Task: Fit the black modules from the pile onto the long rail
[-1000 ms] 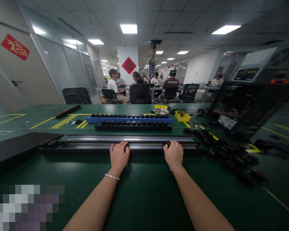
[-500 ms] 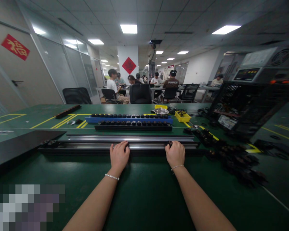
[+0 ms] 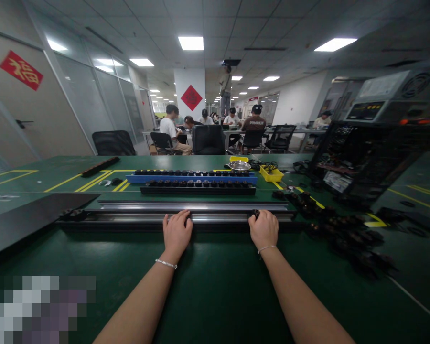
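Observation:
Long metal rails with black edges point(image 3: 218, 217) lie crosswise on the green table. My left hand point(image 3: 177, 231) rests over the near rail, its fingers bent over the edge and pressed together; what they grip, if anything, is hidden. My right hand point(image 3: 264, 228) is closed on a small black part point(image 3: 254, 213) at the rail, right of the middle. More black parts point(image 3: 72, 214) sit at the rail's left end. Behind stand a blue rail point(image 3: 193, 179) and a black rail point(image 3: 197, 190), both bearing rows of black parts.
A dark panel point(image 3: 32, 217) lies at the left. Loose black parts point(image 3: 354, 239) are heaped at the right, beside an open computer case point(image 3: 338, 181). Yellow trays point(image 3: 271, 174) and a metal dish point(image 3: 240, 166) stand behind. Several people sit at far tables.
My right hand has moved slightly to the right along the rail with the small black part. My left hand has stayed nearly in place.

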{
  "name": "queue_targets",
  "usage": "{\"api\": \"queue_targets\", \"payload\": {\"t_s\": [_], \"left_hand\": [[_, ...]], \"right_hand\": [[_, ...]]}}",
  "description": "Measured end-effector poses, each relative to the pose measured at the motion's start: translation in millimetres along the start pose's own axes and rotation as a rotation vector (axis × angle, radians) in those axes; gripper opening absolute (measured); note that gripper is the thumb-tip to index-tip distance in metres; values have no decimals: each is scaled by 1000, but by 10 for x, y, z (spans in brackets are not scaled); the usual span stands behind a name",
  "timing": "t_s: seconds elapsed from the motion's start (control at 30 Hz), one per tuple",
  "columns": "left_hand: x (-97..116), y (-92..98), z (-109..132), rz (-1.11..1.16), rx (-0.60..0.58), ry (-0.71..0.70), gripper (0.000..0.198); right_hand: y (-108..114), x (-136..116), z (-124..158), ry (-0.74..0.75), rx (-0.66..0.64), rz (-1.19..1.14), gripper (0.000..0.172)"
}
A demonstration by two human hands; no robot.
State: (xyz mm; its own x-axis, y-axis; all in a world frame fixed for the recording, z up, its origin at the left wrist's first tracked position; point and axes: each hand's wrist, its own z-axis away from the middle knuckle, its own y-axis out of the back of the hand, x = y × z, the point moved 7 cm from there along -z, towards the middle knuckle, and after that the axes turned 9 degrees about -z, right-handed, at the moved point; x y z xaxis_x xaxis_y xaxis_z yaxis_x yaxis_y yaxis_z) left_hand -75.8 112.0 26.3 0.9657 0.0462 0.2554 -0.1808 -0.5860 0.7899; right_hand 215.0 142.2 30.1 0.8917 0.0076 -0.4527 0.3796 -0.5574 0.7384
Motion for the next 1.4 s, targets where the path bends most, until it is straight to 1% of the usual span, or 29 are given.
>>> {"api": "queue_targets", "payload": {"t_s": [0.2,0.67,0.93,1.4], "left_hand": [[-15,-22,4,-7,4,-6,31],[-6,1,8,7,8,-5,32],[3,16,2,8,-8,5,32],[-2,15,2,4,-8,-1,31]], "right_hand": [[15,44,-15,-3,19,29,31],[58,176,-54,-28,28,33,34],[85,243,-57,-70,53,40,38],[151,303,-49,-114,75,28,37]]}}
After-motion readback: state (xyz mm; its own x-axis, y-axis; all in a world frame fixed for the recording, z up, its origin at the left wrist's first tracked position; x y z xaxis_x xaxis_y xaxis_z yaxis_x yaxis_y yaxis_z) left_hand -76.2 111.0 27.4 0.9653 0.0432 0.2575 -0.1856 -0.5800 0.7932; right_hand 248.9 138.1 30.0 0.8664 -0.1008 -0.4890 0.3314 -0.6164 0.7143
